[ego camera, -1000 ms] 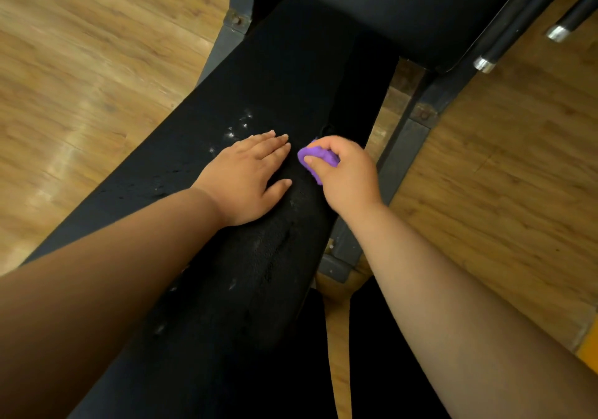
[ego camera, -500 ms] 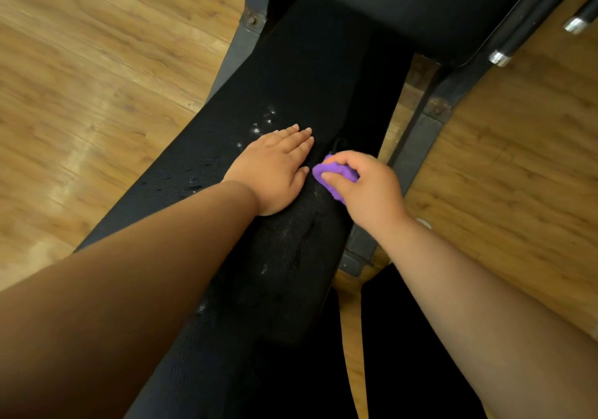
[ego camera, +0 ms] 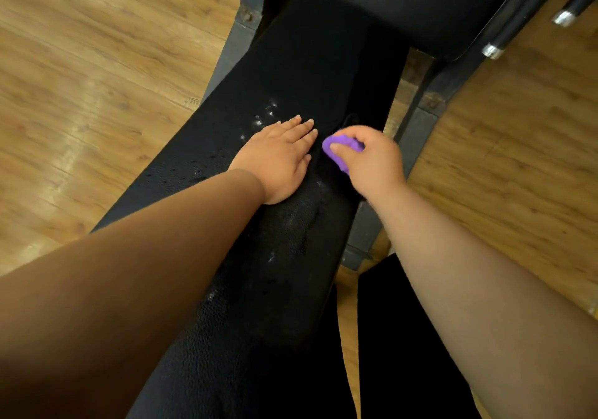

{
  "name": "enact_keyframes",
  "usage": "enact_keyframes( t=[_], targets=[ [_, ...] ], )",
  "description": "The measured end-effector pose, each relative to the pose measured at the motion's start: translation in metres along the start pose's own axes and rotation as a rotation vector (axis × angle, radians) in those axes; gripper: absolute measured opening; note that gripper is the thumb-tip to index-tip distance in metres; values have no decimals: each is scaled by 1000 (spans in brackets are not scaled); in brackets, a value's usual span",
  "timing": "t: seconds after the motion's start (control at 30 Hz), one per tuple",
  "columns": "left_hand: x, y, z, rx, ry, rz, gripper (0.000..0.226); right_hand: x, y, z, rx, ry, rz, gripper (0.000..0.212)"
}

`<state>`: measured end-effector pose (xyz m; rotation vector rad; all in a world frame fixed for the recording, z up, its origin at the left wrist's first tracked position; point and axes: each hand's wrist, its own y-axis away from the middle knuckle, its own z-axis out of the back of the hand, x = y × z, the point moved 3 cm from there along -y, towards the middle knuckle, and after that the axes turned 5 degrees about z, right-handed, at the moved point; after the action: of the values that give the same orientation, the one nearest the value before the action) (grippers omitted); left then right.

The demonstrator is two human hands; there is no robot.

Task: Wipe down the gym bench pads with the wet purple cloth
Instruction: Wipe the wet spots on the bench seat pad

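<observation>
A long black bench pad runs from the bottom of the view up to the middle, speckled with shiny wet spots. My left hand lies flat on it with straight fingers. Just to its right, my right hand grips a bunched purple cloth and holds it against the pad's right side. Most of the cloth is hidden inside the fist. A second dark pad stands at the top.
The grey metal bench frame sticks out on the right of the pad and another leg on the left. Two black bars with chrome ends lean at the top right. Wooden floor surrounds the bench.
Both hands have kept their pose and spacing on the pad. The view has shifted, so the bench and hands now sit a little further right and lower in the frame.
</observation>
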<state>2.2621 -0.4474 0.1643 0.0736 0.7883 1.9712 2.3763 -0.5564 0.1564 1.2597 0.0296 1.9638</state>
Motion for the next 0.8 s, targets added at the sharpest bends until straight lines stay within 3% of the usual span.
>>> enact_keyframes(
  t=[0.23,0.47,0.67,0.8],
  targets=[
    [0,1,1,2,6,-6,53,9,52,-8,39,29,103,13],
    [2,0,0,-3,10,-10,52,7,9,-7,-26,27,-13,13],
    [0,1,1,4,6,1,52,7,61,-11,37,24,70,13],
    [0,0,2,13,2,5,53,6,33,-7,28,53,37,13]
  ],
)
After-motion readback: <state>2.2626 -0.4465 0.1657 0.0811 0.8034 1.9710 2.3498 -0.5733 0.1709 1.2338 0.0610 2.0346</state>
